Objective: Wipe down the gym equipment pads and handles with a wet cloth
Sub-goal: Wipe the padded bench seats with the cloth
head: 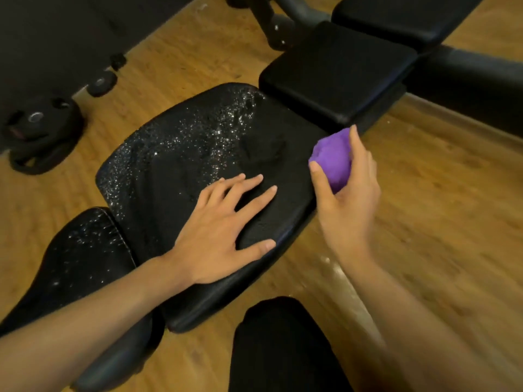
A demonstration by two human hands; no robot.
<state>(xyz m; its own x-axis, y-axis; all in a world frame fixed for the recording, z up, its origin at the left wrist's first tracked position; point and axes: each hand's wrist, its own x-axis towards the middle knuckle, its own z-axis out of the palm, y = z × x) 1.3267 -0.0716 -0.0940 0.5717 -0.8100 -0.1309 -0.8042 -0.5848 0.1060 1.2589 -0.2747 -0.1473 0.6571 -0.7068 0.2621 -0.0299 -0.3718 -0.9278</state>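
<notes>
A wide black bench pad [175,154] lies in the middle of the view, speckled with shiny wet drops on its left and far parts. My left hand [223,230] rests flat on its near right part, fingers spread. My right hand [348,188] grips a bunched purple cloth [332,159] just off the pad's right edge, above the floor. A narrower black pad [85,256], also spotted with drops, adjoins at the lower left. Two dry black pads [336,72] [407,15] continue toward the upper right.
The wooden floor [441,210] surrounds the bench. Black weight plates [42,131] and small dumbbell ends [102,83] lie at the left by a dark wall. A black frame bar [475,77] runs along the upper right. My dark-clothed knee [283,346] is at the bottom.
</notes>
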